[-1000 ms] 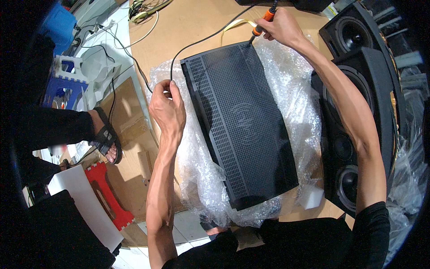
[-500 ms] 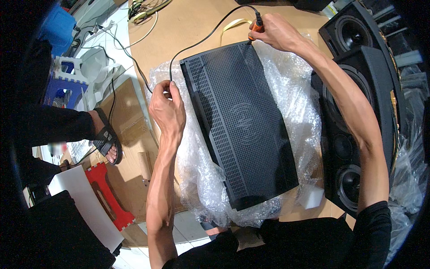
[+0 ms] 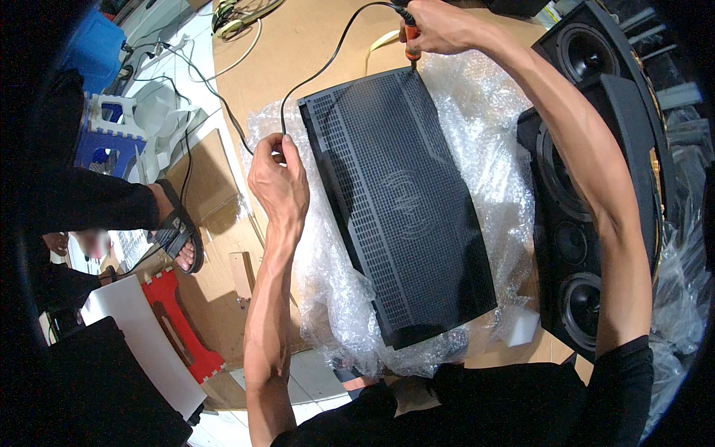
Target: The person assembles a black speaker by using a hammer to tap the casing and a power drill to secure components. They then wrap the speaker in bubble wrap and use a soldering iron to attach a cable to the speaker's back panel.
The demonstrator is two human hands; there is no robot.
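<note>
A black perforated metal cover (image 3: pixel 402 208) lies on crumpled bubble wrap (image 3: pixel 488 149) in front of me. My right hand (image 3: pixel 447 28) is closed around an orange corded electric screwdriver (image 3: pixel 412 46). Its tip meets the far right corner of the cover; any screw there is too small to make out. From the tool's back end a black cable (image 3: pixel 335 54) arcs over to the left. My left hand (image 3: pixel 277 182) pinches that cable between thumb and fingers, beside the cover's far left edge.
Black speaker cabinets (image 3: pixel 577 246) stand close on the right. A white foam block (image 3: pixel 519 326) sits by the cover's near right corner. On the left are another person's sandalled foot (image 3: pixel 179 235), a red stool piece (image 3: pixel 182 324), a blue-and-white stool (image 3: pixel 112 134) and trailing cords.
My right hand and the screwdriver have shifted away from me and slightly left, the tool now straighter, its tip still at the same corner. My left hand stays put.
</note>
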